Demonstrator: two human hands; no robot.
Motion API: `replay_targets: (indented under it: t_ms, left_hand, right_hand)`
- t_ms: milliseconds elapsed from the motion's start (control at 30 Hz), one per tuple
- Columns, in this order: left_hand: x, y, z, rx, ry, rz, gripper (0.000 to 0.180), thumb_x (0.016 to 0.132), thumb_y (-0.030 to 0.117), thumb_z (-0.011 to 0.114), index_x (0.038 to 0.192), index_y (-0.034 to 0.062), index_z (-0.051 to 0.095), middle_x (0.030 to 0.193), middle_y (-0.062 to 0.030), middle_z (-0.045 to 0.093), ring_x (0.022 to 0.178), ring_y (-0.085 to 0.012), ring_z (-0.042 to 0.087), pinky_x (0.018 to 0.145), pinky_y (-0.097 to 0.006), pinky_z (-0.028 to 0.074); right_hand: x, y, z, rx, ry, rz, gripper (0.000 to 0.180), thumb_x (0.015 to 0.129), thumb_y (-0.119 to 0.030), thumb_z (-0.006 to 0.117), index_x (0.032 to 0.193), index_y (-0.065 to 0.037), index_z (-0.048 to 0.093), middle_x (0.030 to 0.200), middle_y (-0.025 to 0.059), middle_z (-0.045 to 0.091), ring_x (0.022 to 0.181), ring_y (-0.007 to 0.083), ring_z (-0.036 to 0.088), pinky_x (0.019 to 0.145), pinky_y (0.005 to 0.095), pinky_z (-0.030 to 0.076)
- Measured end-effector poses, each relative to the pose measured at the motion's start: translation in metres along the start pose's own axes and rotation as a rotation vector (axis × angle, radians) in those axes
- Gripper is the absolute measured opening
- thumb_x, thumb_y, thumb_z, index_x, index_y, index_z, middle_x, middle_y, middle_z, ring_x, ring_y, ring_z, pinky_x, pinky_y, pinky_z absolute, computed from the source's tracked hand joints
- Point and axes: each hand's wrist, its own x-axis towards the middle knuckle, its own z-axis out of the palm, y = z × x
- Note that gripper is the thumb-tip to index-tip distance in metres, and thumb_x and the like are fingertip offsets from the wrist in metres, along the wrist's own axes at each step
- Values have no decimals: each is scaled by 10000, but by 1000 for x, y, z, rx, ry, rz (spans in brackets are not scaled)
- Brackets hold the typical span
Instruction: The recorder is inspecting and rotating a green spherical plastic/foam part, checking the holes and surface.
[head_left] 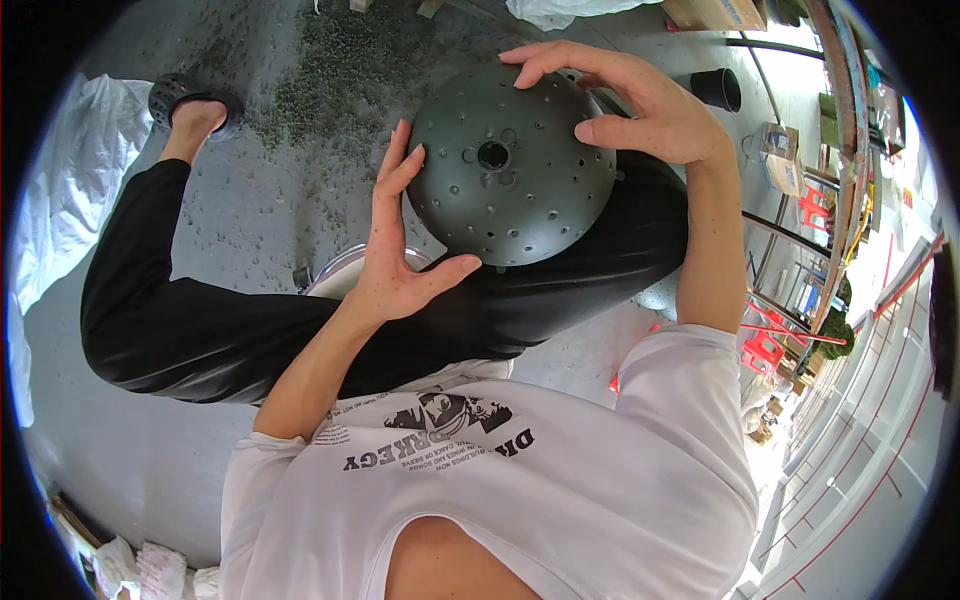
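Note:
A dark green, hollow-looking plastic ball or dome [500, 215] rests against my raised thigh, dotted with small holes and with one larger round hole near its middle. My left hand [388, 245] cups its left side, fingers along the edge and thumb at the near rim. Over the far right part curves my right hand [645, 105], its fingertips at the top and its thumb on the surface. Both hands are closed around the ball. Its underside is hidden.
Green bits [335, 85] lie scattered over the grey floor ahead. Clear plastic sheeting [85, 165] hangs at the left. On the right are a black pot [716, 90], a cardboard box [783, 160], racks and a red stool [765, 350]. A pale round container [345, 272] shows behind my left wrist.

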Motion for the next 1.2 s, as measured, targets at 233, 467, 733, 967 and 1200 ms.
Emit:
replay_targets:
  t_ms: [233,467,733,967,1200]
  left_hand:
    - [10,-4,-3,-122,-2,-5,1002,791,243,860,1558,91,233,1674,-256,52,1554,-385,149,1235,-515,200]
    - [29,0,-3,-139,33,-7,975,765,221,891,1508,94,272,1658,-276,91,1531,-389,212,1227,-510,230]
    - [75,30,1,-75,31,221,944,726,192,915,1450,112,315,1641,-308,134,1508,-410,268,1211,-529,273]
    - [128,86,9,-22,-99,537,967,642,270,963,1428,92,427,1603,-345,224,1476,-445,336,1189,-529,318]
    - [154,137,45,55,-337,714,963,651,264,953,1460,87,461,1616,-327,233,1493,-449,306,1199,-529,297]
  right_hand:
    - [-6,-8,-4,-69,-7,-14,663,715,-272,804,1342,-159,621,1548,32,488,1378,224,471,1067,420,388]
    - [-10,-10,-8,-101,65,-18,699,690,-259,842,1345,-161,619,1546,21,489,1378,224,478,1071,426,392]
    - [-44,-37,-19,-191,277,-198,697,690,-274,871,1316,-76,639,1527,125,506,1374,277,496,1096,417,395]
    - [-120,-94,-31,-363,442,-350,768,683,-253,913,1333,5,595,1509,318,443,1391,423,466,1134,507,358]
    - [-201,-83,1,-300,701,-441,774,665,-216,917,1329,11,590,1498,379,414,1411,475,427,1144,544,333]
